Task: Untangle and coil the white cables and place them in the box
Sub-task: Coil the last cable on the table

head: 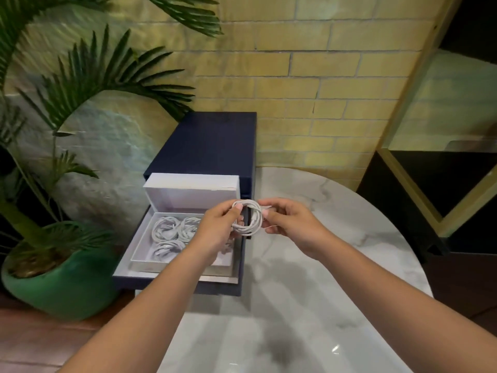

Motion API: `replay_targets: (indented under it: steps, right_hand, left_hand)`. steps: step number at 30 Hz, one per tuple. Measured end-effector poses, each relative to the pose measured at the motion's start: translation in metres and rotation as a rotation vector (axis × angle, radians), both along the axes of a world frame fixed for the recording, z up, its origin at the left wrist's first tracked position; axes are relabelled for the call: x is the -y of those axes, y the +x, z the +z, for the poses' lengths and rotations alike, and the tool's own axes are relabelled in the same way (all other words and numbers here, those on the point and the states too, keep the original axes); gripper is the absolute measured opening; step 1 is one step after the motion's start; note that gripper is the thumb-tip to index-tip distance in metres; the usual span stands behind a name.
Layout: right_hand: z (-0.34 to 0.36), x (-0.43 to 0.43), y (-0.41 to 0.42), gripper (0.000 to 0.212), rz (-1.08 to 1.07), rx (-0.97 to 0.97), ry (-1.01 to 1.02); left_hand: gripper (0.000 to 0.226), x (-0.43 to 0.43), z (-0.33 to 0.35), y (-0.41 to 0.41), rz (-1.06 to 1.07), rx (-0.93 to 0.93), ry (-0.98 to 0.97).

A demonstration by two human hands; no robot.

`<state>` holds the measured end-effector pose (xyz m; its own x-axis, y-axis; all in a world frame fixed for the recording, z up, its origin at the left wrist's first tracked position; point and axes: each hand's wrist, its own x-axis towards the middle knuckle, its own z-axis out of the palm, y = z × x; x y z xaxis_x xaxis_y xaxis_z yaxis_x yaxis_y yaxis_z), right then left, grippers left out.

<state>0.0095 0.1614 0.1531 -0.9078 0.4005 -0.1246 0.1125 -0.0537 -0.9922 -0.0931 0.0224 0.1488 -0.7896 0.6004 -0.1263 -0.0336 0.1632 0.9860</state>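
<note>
Head view: left hand (220, 227) and right hand (287, 224) pinch coiled cable (250, 219) beside box (141, 239).
Risk: if the grip loosens, coil unwinds.

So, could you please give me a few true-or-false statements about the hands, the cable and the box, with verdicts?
1. The left hand and right hand both hold the coiled cable. True.
2. The white tray holds no cables. False: several coiled cables lie in it.
3. The plant pot is red. False: it is green.
4. The table has a marbled top. True.
</note>
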Motion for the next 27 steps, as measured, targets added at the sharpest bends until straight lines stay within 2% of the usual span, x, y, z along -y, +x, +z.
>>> replay_targets:
  steps: [4, 8, 11, 15, 19, 27]
  right_hand:
    - [-0.003, 0.036, -0.022, 0.023, 0.006, -0.016, 0.112]
    - [-0.014, 0.058, -0.043, 0.023, -0.055, 0.018, 0.364]
    - [-0.019, 0.068, -0.049, 0.026, -0.050, 0.060, 0.506]
    - [-0.030, 0.081, -0.056, 0.021, 0.039, 0.078, 0.710]
    - [-0.038, 0.090, -0.064, 0.019, 0.078, 0.051, 0.832]
    - [-0.045, 0.095, -0.073, 0.022, 0.132, 0.054, 1.009]
  left_hand:
    - [0.022, 0.032, 0.004, -0.019, 0.060, -0.103, -0.040]
    - [0.013, 0.062, 0.000, -0.039, 0.027, -0.183, -0.187]
    - [0.020, 0.075, -0.006, -0.052, 0.018, -0.151, -0.298]
    - [0.021, 0.087, -0.022, -0.069, 0.048, -0.323, -0.426]
    - [0.039, 0.094, -0.031, -0.077, -0.016, -0.522, -0.606]
    - [0.031, 0.102, -0.036, -0.084, -0.051, -0.667, -0.724]
